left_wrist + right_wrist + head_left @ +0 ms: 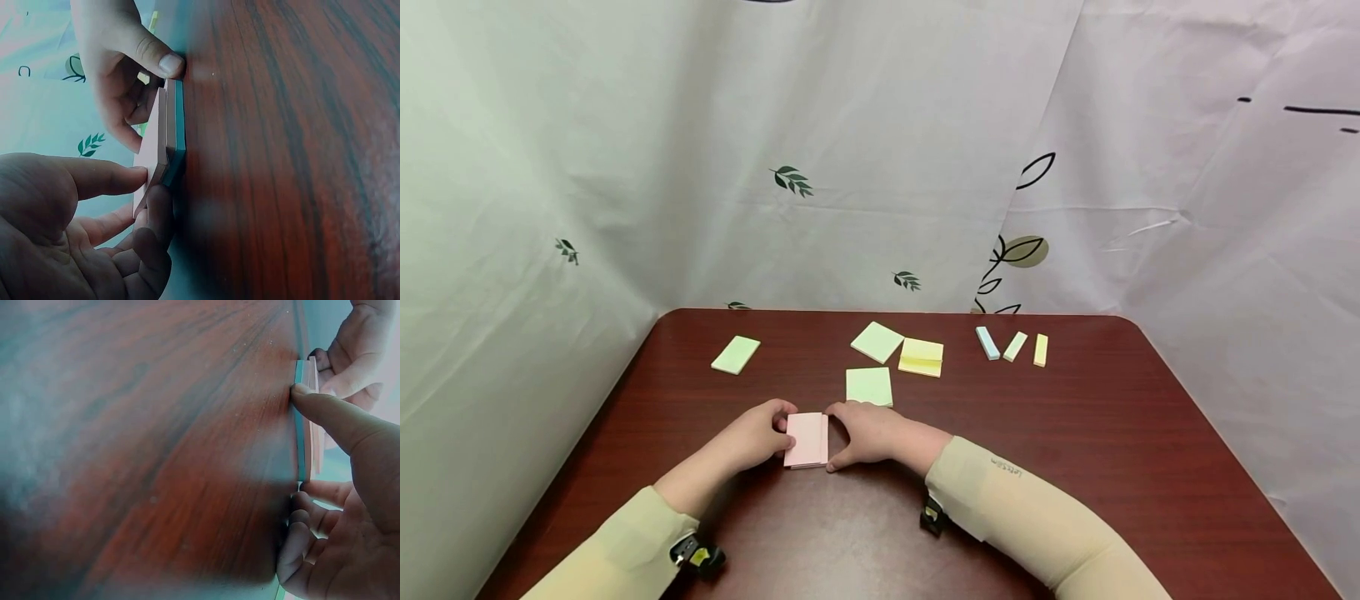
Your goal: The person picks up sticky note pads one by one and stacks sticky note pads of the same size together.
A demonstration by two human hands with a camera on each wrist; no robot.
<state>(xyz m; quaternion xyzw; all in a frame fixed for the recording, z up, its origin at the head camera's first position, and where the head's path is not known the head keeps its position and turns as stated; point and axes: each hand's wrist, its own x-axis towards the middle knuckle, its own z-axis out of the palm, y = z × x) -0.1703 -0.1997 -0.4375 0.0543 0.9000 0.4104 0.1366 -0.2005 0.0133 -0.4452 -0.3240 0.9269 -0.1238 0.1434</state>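
A small stack of sticky note pads lies on the table in front of me. Its top pink pad (805, 438) sits slightly offset to the left over another pink layer, and a blue pad (300, 440) shows at the bottom in both wrist views. My left hand (756, 432) pinches the left side of the top pink pad, thumb above and fingers at its edge. At the right side, my right hand (874, 431) spans the stack, thumb at the near corner and a fingertip at the far one, holding the lower pads.
Beyond the hands lie a green pad (869, 387), a paler green pad (877, 342) and a yellow pad (921, 357). Another green pad (736, 355) is at the back left. Blue, green and yellow narrow strips (1015, 347) lie back right. White curtains surround the table (1075, 417).
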